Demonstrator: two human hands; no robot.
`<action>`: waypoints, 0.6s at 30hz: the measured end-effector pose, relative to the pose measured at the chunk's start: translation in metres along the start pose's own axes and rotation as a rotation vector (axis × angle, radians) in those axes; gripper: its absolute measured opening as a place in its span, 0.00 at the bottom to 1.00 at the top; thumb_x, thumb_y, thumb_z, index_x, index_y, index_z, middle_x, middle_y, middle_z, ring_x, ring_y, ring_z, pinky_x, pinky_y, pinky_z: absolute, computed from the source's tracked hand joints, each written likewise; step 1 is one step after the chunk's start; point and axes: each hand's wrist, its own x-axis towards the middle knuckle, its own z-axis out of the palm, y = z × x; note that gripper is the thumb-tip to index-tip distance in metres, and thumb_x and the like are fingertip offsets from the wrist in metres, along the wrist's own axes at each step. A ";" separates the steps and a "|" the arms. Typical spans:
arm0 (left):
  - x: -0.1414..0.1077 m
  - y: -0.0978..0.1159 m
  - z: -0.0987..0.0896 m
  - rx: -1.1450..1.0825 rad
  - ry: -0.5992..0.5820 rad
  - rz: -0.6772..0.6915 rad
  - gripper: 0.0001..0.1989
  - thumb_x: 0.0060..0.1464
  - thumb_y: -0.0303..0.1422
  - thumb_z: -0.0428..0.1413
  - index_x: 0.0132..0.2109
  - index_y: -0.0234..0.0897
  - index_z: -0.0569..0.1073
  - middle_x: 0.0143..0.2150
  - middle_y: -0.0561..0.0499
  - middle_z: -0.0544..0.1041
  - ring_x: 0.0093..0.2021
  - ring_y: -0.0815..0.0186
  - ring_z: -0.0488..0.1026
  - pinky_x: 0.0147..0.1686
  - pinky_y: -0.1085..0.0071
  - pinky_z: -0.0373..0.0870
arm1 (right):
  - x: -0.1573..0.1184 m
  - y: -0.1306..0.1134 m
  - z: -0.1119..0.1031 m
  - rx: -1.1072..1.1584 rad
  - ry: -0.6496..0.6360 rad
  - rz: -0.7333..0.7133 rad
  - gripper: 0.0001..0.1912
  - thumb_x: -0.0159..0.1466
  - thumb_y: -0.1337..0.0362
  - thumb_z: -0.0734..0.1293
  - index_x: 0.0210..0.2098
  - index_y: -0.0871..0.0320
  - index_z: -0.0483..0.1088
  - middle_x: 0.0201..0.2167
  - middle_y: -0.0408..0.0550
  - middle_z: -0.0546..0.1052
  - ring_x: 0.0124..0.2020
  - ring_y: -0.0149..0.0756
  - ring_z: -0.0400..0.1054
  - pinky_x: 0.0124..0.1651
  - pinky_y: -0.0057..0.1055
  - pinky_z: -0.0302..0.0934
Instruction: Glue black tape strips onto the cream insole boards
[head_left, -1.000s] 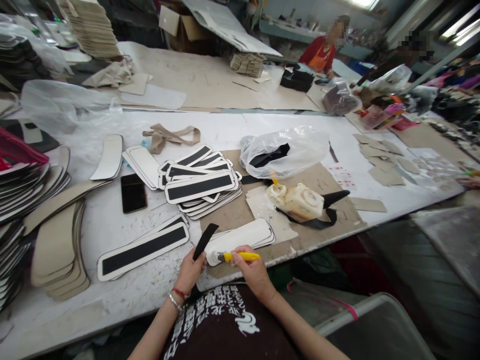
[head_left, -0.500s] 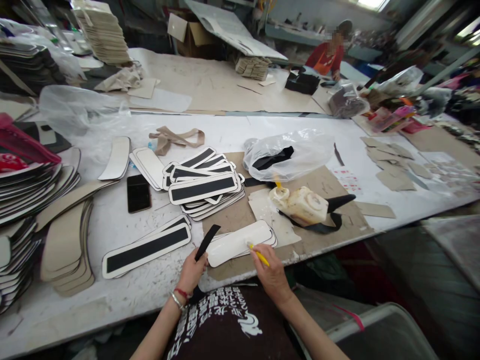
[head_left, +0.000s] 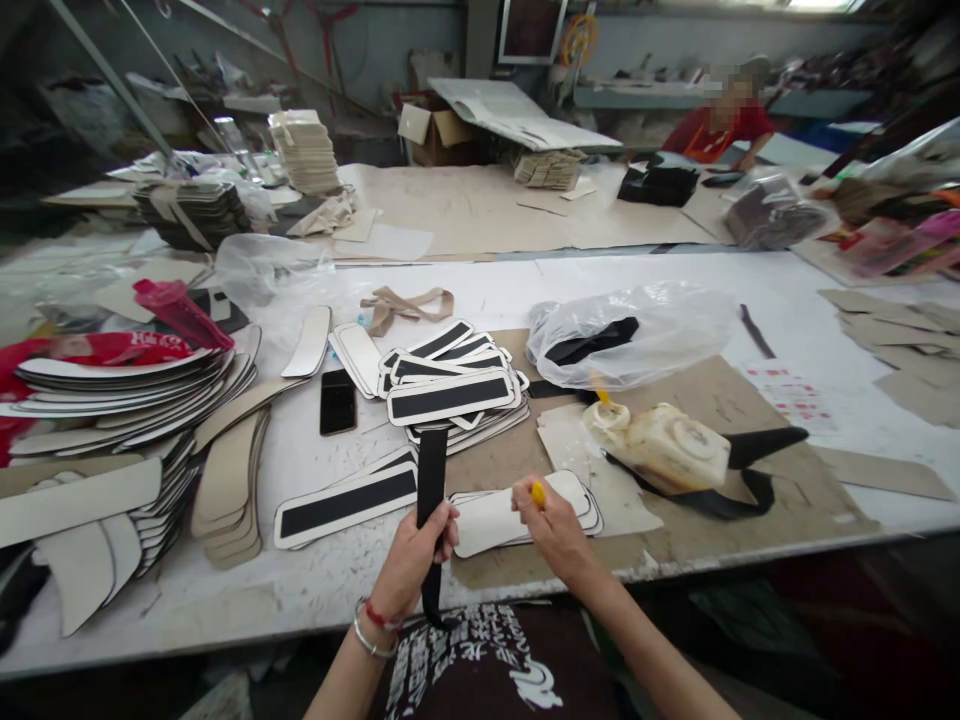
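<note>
My left hand [head_left: 411, 562] is closed around a black strip [head_left: 431, 468], which stands up above the fingers while its tail hangs below them. Closed in a fist, my right hand [head_left: 556, 528] grips a yellow-handled brush [head_left: 538, 492]; only the handle's end shows and its tip is hidden. Under that hand lies a small stack of white, round-ended panels [head_left: 486, 525], the top one bare. To the left rest panels with a black strip along the middle [head_left: 346, 506]. More such panels [head_left: 450, 396] are piled farther back.
A stained plastic bottle [head_left: 679, 448] lies on brown cardboard [head_left: 780, 480] at right, behind it a clear bag [head_left: 667, 330] holding black material. A phone [head_left: 338, 403] and stacks of curved panels [head_left: 229, 490] are at left. Across the table is another person in red [head_left: 720, 130].
The view has swung left. My left hand has moved its grip along the black strip, which now stands more upright. My right hand has turned, hiding the brush tip that was on the white panel.
</note>
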 end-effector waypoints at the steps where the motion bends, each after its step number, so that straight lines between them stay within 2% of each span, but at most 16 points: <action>1: -0.002 0.005 0.005 -0.011 -0.041 0.001 0.19 0.50 0.47 0.51 0.34 0.33 0.68 0.22 0.54 0.66 0.19 0.74 0.58 0.18 0.76 0.51 | 0.005 -0.005 0.006 0.041 -0.021 -0.006 0.15 0.64 0.55 0.55 0.27 0.57 0.63 0.21 0.41 0.66 0.24 0.29 0.61 0.29 0.26 0.56; 4: -0.007 0.011 0.016 0.016 -0.148 0.003 0.18 0.52 0.46 0.50 0.35 0.33 0.68 0.22 0.54 0.67 0.20 0.74 0.60 0.19 0.76 0.53 | 0.017 -0.019 0.022 0.206 -0.077 0.042 0.12 0.59 0.55 0.61 0.33 0.57 0.67 0.23 0.41 0.68 0.25 0.29 0.61 0.29 0.25 0.57; 7: -0.009 0.009 0.025 0.046 -0.178 0.017 0.18 0.52 0.46 0.50 0.35 0.33 0.68 0.22 0.52 0.68 0.20 0.72 0.62 0.20 0.76 0.55 | 0.020 -0.027 0.027 0.421 -0.125 0.153 0.13 0.55 0.54 0.65 0.30 0.58 0.66 0.20 0.39 0.66 0.22 0.27 0.59 0.26 0.24 0.56; 10: -0.009 0.005 0.033 0.048 -0.118 0.063 0.19 0.51 0.47 0.51 0.37 0.34 0.66 0.23 0.52 0.70 0.20 0.71 0.64 0.19 0.75 0.59 | 0.019 -0.028 0.023 0.494 -0.126 0.185 0.14 0.55 0.53 0.64 0.26 0.58 0.63 0.18 0.38 0.64 0.19 0.25 0.56 0.22 0.23 0.53; 13: -0.009 0.003 0.039 0.033 -0.058 0.099 0.20 0.51 0.47 0.51 0.40 0.34 0.65 0.24 0.52 0.71 0.21 0.69 0.67 0.20 0.73 0.63 | 0.018 -0.025 0.017 0.419 -0.122 0.154 0.14 0.56 0.53 0.63 0.25 0.58 0.61 0.16 0.37 0.61 0.17 0.25 0.52 0.19 0.22 0.50; 18: -0.008 0.001 0.048 -0.009 0.030 0.082 0.18 0.48 0.46 0.53 0.34 0.33 0.67 0.24 0.51 0.71 0.21 0.69 0.68 0.21 0.73 0.65 | 0.019 -0.022 0.011 0.384 -0.131 0.142 0.15 0.57 0.53 0.63 0.25 0.57 0.61 0.16 0.36 0.60 0.17 0.25 0.53 0.20 0.23 0.51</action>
